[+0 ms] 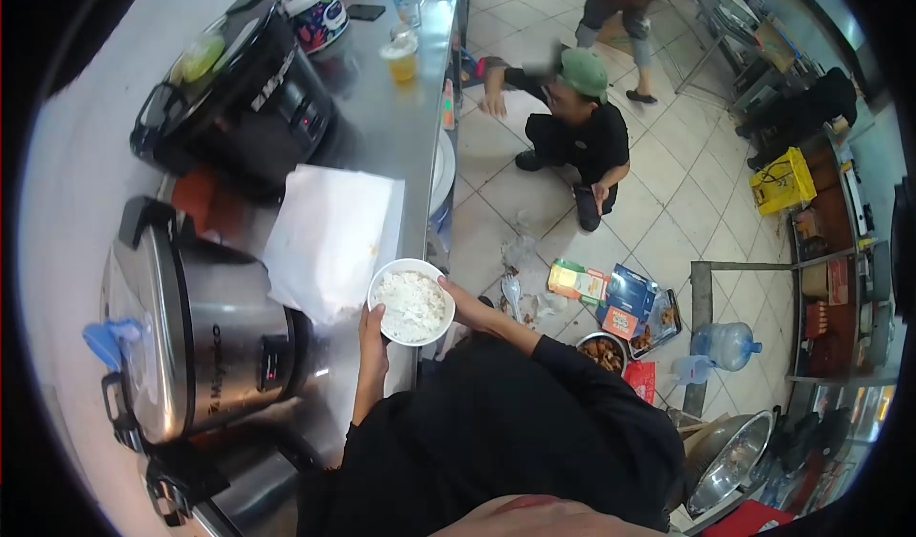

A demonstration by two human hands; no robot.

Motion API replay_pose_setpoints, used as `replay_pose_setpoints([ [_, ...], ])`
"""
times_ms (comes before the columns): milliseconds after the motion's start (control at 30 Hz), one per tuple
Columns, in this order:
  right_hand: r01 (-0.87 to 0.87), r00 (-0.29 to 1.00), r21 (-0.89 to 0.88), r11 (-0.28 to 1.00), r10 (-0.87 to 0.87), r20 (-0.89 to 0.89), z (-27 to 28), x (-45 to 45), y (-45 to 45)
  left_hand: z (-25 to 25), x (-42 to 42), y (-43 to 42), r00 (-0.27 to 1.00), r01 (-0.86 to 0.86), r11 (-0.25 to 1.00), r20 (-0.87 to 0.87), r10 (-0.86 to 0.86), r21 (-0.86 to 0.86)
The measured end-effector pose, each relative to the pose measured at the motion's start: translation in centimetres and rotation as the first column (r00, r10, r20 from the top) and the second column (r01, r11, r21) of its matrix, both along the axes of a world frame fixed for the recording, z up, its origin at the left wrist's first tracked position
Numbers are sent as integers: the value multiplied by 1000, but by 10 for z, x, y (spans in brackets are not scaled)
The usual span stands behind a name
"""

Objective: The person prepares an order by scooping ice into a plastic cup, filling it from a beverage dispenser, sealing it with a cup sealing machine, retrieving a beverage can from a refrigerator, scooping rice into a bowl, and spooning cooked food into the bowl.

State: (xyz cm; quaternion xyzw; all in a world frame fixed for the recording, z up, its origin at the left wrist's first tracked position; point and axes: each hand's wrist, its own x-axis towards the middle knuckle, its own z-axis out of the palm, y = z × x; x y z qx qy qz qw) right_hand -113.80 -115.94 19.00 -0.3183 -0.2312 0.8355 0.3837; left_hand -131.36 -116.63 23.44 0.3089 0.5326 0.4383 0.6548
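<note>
A white bowl (pixel 447 321) filled with white rice (pixel 408 305) is held over the edge of the steel counter (pixel 367 108). My left hand (pixel 373 339) grips its near left side, thumb on the rim. My right hand (pixel 464 300) holds the opposite side, its fingers partly hidden by the bowl. Just beyond the bowl lies a stack of white paper sheets (pixel 334 227) on the counter. To the left stand a steel rice cooker (pixel 234 337) with a blue cloth on its lid and a black rice cooker (pixel 258 98), both lids down.
A person in a green cap (pixel 582 74) crouches on the tiled floor. Food trays (pixel 658 322), a metal bowl of food (pixel 603 353), a water jug (pixel 730 346) and a large steel basin (pixel 735 461) are at right. A cup of yellow liquid (pixel 401 58) stands on the counter.
</note>
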Motion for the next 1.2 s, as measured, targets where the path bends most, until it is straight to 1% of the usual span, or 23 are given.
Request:
replay_pose_setpoints([
  [67, 22, 1000, 2, 1000, -22, 13, 5, 14, 12, 2, 13, 16, 997, 40, 999, 58, -42, 34],
  [133, 98, 995, 15, 995, -98, 20, -11, 26, 26, 6, 32, 33, 998, 41, 998, 50, -44, 53],
  [233, 164, 986, 51, 985, -165, 17, -27, 53, 47, -5, 56, 63, 985, 136, 991, 104, -135, -9],
  [267, 189, 982, 66, 980, -190, 1, -29, 61, 51, -6, 64, 71, 985, 141, 990, 102, -140, -5],
  [333, 218, 976, 42, 975, -219, 11, -14, 77, 56, -1, 84, 83, 981, 194, 981, 12, -194, 0],
  [400, 272, 961, 62, 960, -274, 29, -5, 93, 60, -8, 99, 96, 980, 200, 980, 22, -200, 10],
  [433, 263, 964, 57, 963, -265, 30, -4, 101, 61, -17, 104, 101, 972, 228, 973, 67, -225, -38],
  [467, 261, 964, 5, 965, -261, 48, -2, 109, 64, -24, 108, 106, 962, 257, 963, 114, -247, -80],
  [500, 259, 964, -47, 965, -256, 67, -1, 117, 66, -18, 114, 109, 946, 317, 946, 92, -310, -73],
  [533, 252, 966, -45, 967, -249, 67, -1, 124, 68, -15, 121, 112, 948, 310, 948, 92, -303, -70],
  [600, 314, 946, -43, 948, -309, 95, -1, 136, 69, -10, 137, 119, 916, 379, 923, 171, -362, -75],
  [633, 333, 939, -52, 941, -327, 103, -4, 141, 70, -6, 141, 123, 896, 430, 893, 186, -403, -131],
  [733, 383, 919, -88, 919, -371, 131, 1, 154, 74, -9, 158, 139, 872, 470, 872, 225, -435, -135],
  [767, 402, 911, -108, 909, -387, 139, -8, 158, 77, -8, 160, 144, 838, 515, 848, 280, -467, -125],
  [800, 395, 915, -110, 912, -380, 137, -6, 163, 81, -9, 164, 150, 843, 508, 852, 279, -461, -127],
  [867, 458, 885, -137, 878, -436, 165, 0, 173, 90, -15, 170, 167, 806, 581, 805, 221, -549, -118],
  [900, 456, 880, -138, 879, -422, 216, -21, 181, 97, -20, 171, 178, 819, 574, 815, 96, -566, -83],
  [933, 457, 881, -137, 879, -425, 209, -24, 187, 102, -22, 171, 192, 818, 575, 814, 89, -568, -82],
  [1000, 554, 795, -12, 833, -524, 306, -29, 201, 120, -24, 171, 230, 816, 545, 838, -226, -532, -6],
  [1033, 556, 791, -6, 831, -527, 310, -32, 209, 130, -28, 172, 252, 857, 486, 870, -236, -457, 81],
  [1067, 588, 779, -28, 809, -556, 292, -34, 218, 140, -32, 175, 270, 858, 488, 869, -231, -459, 86],
  [1133, 643, 749, -70, 762, -608, 262, -37, 237, 165, -9, 190, 306, 921, 368, 898, -226, -317, 239],
  [1200, 652, 745, -73, 755, -619, 249, -47, 259, 200, -25, 205, 345, 935, 343, 890, -198, -294, 300],
])
